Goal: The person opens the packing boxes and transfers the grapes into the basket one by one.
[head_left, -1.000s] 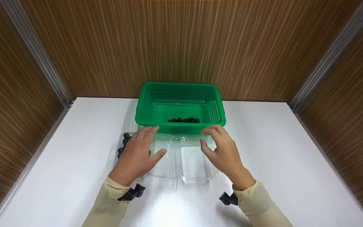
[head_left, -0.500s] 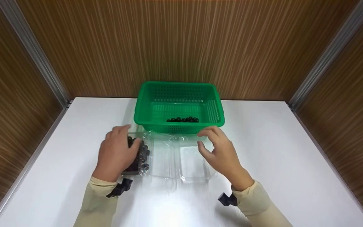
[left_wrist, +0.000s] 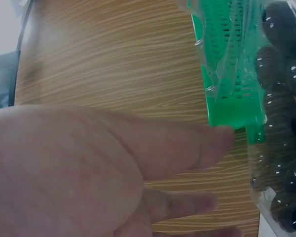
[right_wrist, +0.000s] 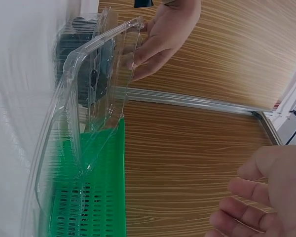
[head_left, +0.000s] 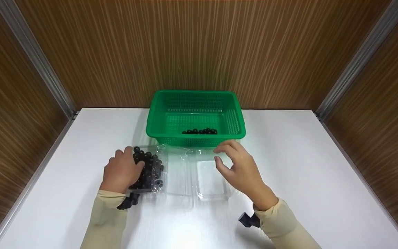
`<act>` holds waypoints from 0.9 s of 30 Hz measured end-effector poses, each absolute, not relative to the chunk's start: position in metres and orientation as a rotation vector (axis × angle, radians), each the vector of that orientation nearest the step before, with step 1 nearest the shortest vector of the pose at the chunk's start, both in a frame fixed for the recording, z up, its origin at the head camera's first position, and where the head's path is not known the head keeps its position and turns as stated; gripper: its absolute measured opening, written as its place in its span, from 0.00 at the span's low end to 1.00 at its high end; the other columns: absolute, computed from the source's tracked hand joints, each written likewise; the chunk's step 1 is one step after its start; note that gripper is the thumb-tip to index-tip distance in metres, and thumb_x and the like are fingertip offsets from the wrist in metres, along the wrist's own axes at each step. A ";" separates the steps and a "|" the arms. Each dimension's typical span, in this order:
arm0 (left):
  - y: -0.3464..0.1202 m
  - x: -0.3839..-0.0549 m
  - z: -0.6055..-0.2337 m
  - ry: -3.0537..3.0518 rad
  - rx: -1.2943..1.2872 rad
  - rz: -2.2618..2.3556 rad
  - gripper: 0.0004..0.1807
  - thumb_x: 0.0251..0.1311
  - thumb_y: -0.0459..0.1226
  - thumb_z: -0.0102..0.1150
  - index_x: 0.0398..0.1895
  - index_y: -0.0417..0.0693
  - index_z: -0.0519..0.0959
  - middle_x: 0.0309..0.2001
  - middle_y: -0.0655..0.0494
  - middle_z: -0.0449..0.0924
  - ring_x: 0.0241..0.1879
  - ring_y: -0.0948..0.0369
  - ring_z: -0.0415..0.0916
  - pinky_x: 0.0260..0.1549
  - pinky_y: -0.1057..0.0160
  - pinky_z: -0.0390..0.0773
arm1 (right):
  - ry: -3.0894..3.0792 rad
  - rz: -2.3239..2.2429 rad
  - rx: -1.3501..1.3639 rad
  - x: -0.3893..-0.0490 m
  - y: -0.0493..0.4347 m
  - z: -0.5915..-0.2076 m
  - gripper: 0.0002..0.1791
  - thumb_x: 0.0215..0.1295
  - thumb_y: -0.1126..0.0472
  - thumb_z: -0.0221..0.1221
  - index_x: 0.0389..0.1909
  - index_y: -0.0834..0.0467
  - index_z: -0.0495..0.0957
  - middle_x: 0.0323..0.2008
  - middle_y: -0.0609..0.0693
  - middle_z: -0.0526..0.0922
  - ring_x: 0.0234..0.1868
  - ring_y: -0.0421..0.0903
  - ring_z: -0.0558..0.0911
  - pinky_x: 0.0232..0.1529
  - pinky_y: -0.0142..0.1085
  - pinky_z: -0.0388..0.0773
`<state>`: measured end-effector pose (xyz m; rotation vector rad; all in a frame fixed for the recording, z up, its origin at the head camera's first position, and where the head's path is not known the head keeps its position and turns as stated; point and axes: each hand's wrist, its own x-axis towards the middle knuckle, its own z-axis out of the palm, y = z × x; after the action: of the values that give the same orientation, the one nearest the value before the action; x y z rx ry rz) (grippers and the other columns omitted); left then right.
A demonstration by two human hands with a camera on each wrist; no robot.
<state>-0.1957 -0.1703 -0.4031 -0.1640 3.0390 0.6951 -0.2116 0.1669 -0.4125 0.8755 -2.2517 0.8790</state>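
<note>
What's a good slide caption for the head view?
Left grip by a clear box of dark balls, empty right grip, green basket behind.

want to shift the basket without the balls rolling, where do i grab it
Probably take the basket by its rim at both short ends, left hand and right hand each from its own side. The rim forms a lip there, while clear plastic lies along the front and the wall close behind. Keep it level: the black balls lie at its near side.
</note>
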 end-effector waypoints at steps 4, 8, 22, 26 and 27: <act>-0.171 -0.195 -0.407 2.969 -0.160 0.714 0.39 0.66 0.47 0.64 0.71 0.28 0.67 0.59 0.23 0.72 0.56 0.32 0.75 0.50 0.34 0.78 | -2.259 0.881 0.880 -0.210 0.167 -0.413 0.07 0.66 0.67 0.65 0.43 0.54 0.83 0.45 0.44 0.81 0.49 0.40 0.80 0.48 0.36 0.83; -0.173 -0.196 -0.409 2.920 -0.172 0.728 0.40 0.61 0.49 0.68 0.70 0.33 0.71 0.62 0.25 0.72 0.60 0.33 0.73 0.54 0.35 0.76 | -2.269 0.882 0.884 -0.210 0.166 -0.413 0.06 0.67 0.67 0.64 0.42 0.54 0.83 0.45 0.43 0.81 0.49 0.39 0.81 0.46 0.36 0.83; -0.153 -0.200 -0.413 2.966 -0.100 0.754 0.39 0.58 0.49 0.73 0.67 0.35 0.75 0.61 0.29 0.77 0.59 0.35 0.77 0.54 0.36 0.77 | -2.244 0.851 0.915 -0.211 0.164 -0.417 0.06 0.66 0.67 0.64 0.40 0.54 0.83 0.43 0.44 0.82 0.46 0.41 0.82 0.43 0.37 0.83; -0.139 -0.199 -0.416 2.987 -0.060 0.750 0.39 0.59 0.51 0.73 0.68 0.37 0.75 0.60 0.30 0.77 0.57 0.37 0.78 0.54 0.37 0.78 | -2.238 0.824 0.925 -0.210 0.163 -0.416 0.06 0.66 0.67 0.64 0.40 0.54 0.83 0.43 0.44 0.82 0.46 0.40 0.82 0.44 0.36 0.84; -0.135 -0.199 -0.418 2.994 -0.045 0.747 0.39 0.59 0.51 0.73 0.68 0.38 0.76 0.59 0.31 0.77 0.56 0.37 0.78 0.53 0.38 0.78 | -2.236 0.820 0.930 -0.210 0.163 -0.416 0.06 0.66 0.67 0.64 0.40 0.54 0.83 0.43 0.44 0.82 0.46 0.40 0.82 0.44 0.36 0.84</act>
<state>-0.1990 -0.1346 -0.4180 -0.0448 2.9945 0.7474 -0.2100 0.1632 -0.4160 0.9303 -2.2359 0.8197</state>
